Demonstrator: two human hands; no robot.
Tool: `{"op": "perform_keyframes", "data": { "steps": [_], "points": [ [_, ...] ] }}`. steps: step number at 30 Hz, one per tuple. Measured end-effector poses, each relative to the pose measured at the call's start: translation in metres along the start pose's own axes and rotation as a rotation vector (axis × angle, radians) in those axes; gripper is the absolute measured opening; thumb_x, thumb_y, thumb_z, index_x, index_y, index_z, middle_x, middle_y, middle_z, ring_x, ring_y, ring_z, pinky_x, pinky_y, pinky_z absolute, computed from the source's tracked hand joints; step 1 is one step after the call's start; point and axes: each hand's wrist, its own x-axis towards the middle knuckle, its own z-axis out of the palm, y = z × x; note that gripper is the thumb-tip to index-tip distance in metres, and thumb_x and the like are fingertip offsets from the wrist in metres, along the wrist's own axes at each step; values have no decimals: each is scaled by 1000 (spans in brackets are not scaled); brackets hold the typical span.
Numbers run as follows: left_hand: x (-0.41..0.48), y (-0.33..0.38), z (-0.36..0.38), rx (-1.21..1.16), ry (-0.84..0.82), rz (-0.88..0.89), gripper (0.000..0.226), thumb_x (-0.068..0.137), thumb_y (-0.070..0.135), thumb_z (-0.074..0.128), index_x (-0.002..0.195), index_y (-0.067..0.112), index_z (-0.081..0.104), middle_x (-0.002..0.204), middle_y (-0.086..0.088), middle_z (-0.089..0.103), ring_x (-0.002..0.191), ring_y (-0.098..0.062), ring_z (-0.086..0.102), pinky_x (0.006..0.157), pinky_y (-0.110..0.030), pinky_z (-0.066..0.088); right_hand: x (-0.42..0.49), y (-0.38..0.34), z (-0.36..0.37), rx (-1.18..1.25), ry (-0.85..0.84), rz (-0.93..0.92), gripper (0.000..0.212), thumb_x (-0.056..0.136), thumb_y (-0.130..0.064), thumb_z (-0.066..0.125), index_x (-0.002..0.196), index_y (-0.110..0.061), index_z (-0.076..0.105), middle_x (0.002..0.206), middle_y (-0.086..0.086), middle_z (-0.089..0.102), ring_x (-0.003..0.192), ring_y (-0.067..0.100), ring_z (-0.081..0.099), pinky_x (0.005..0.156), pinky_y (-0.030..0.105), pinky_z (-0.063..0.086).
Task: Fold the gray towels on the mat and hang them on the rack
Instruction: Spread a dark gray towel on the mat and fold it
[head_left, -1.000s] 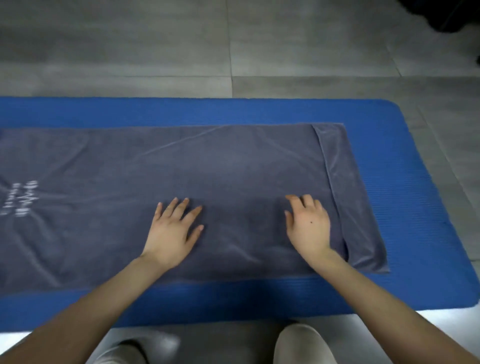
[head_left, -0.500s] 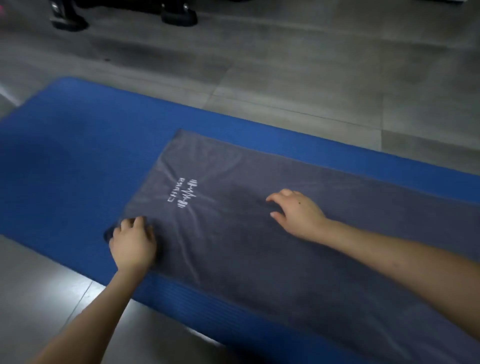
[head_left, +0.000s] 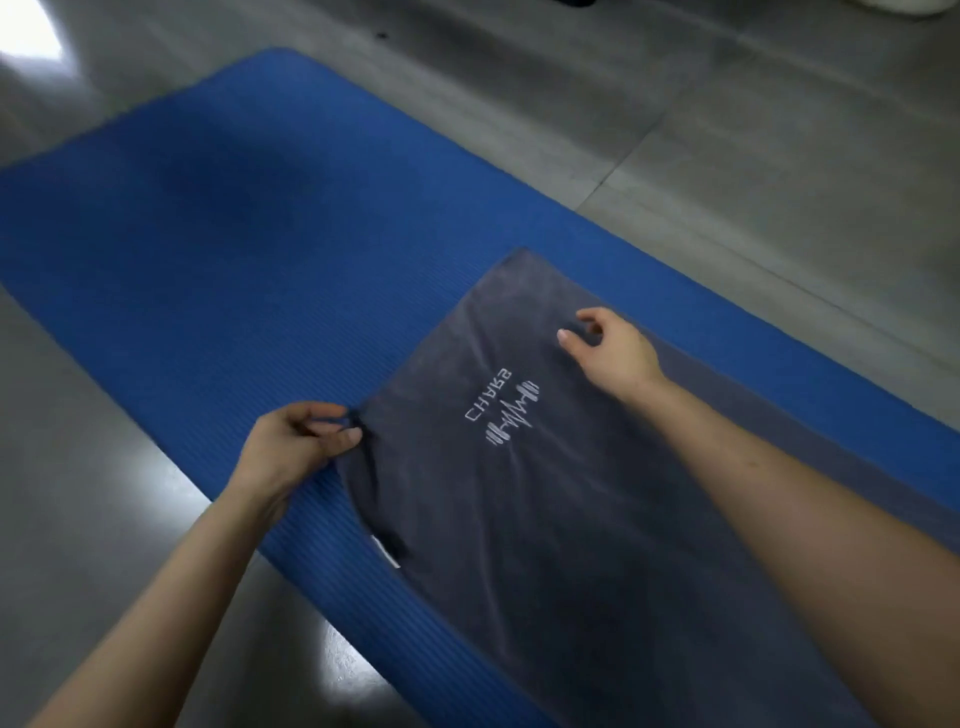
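left hand (head_left: 291, 447): bare | right hand (head_left: 618, 356): bare | forearms (head_left: 789, 499): bare

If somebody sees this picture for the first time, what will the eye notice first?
A gray towel with a white logo lies on the bright blue mat, at the right. The left hand pinches the towel's left edge; the right hand pinches it near the far edge.
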Motion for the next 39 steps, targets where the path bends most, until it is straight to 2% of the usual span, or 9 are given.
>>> {"op": "perform_keyframes", "data": {
  "steps": [5, 11, 13, 16, 22, 26, 31, 35, 39],
  "points": [
    [-42, 33, 22, 82, -364, 187, 20, 72, 4, 75, 86, 19, 73, 77, -7, 69, 75, -11, 63, 72, -16, 51, 22, -12, 9, 92, -15, 20, 53, 90, -47, 54, 134, -18, 47, 131, 2, 54, 121, 18, 51, 99, 33, 40],
    [-66, 28, 57, 632, -990, 347, 22, 81, 18, 72, 103, 19, 73, 74, 29, 63, 75, 14, 58, 71, -3, 39, 12, -26, 25, -20, -50, -9, 56, 87, -47, 59, 132, -18, 48, 122, -1, 59, 116, 19, 54, 91, 33, 44],
    [-66, 29, 59, 653, -1008, 317, 23, 81, 19, 72, 105, 20, 71, 84, 24, 66, 80, 14, 59, 74, -3, 41, 8, -28, 33, -66, 10, 42, 50, 88, -32, 63, 132, -17, 45, 118, 1, 62, 111, 22, 57, 86, 35, 47],
    [-57, 32, 51, 611, -894, 275, 21, 79, 21, 74, 100, 24, 71, 96, 11, 71, 87, 6, 62, 81, -8, 46, 7, -20, 37, -52, 170, 187, 43, 90, -11, 50, 131, -18, 44, 115, 7, 62, 107, 29, 58, 84, 37, 45],
    [-41, 32, 43, 524, -554, 249, 12, 75, 15, 77, 84, 21, 72, 82, 5, 71, 78, -5, 65, 81, -25, 53, -6, 20, 13, 26, 292, 393, 49, 85, -3, 53, 132, -17, 47, 126, 6, 58, 114, 27, 55, 89, 35, 44],
    [-52, 38, 53, 524, -688, 228, 10, 74, 13, 78, 81, 20, 75, 80, 0, 73, 74, -10, 67, 74, -24, 52, -36, 58, -11, 87, 311, 403, 50, 81, -4, 61, 127, -23, 53, 118, -1, 61, 109, 20, 57, 89, 30, 44],
    [-76, 54, 92, 560, -845, 267, 6, 76, 11, 76, 78, 16, 73, 66, 8, 68, 58, 3, 59, 56, -11, 45, -83, 106, -67, 11, 284, 365, 60, 75, 2, 53, 127, -28, 57, 124, -6, 61, 117, 19, 54, 97, 31, 43],
    [-110, 75, 138, 536, -1041, 238, 6, 78, 7, 73, 80, 10, 68, 71, -4, 66, 53, -3, 58, 52, -15, 46, -122, 153, -119, 81, 276, 357, 68, 70, 9, 50, 128, -25, 57, 128, -6, 60, 124, 12, 50, 108, 33, 39],
    [-159, 95, 190, 565, -1212, 289, 9, 78, 5, 72, 77, 11, 66, 65, -2, 62, 50, -4, 54, 49, -14, 42, -175, 189, -171, 154, 334, 389, 69, 72, 15, 49, 130, -22, 56, 120, -11, 59, 102, 0, 55, 95, 22, 44]
  ]
}}
